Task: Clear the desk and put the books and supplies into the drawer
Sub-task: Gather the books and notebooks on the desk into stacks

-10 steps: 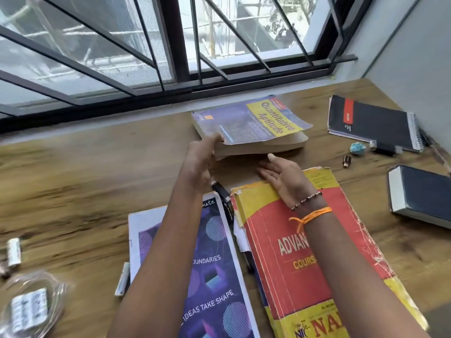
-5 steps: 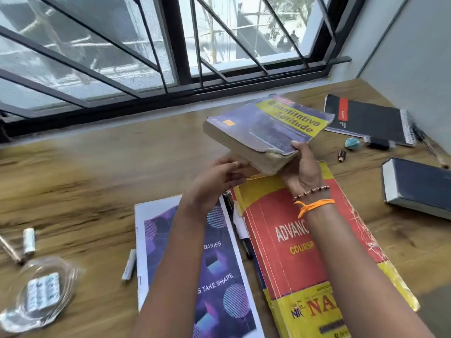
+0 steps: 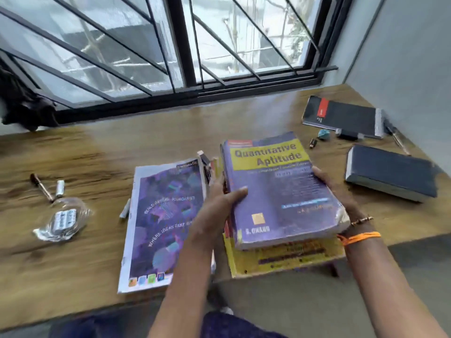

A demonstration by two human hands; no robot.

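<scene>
A thick purple and yellow "Quantitative Aptitude" book (image 3: 280, 189) lies on top of the red and yellow book (image 3: 288, 258) near the desk's front edge. My left hand (image 3: 219, 203) grips its left side, thumb on the cover. My right hand (image 3: 334, 186) holds its right edge, fingers curled round it. A thin purple magazine (image 3: 163, 223) lies flat just left of the stack. No drawer is in view.
On the wooden desk (image 3: 97, 154), a black spiral notebook (image 3: 341, 115) and dark hardcover book (image 3: 390, 172) lie at right, with a pen (image 3: 397, 140) and small items (image 3: 324, 135). At left lie a marker (image 3: 41, 186), a white tube (image 3: 59, 187) and a plastic bag (image 3: 63, 218).
The purple book went from lying at the back of the desk, to lifted and tilted, to resting on the red and yellow book, turned cover-up toward me, both hands still on it.
</scene>
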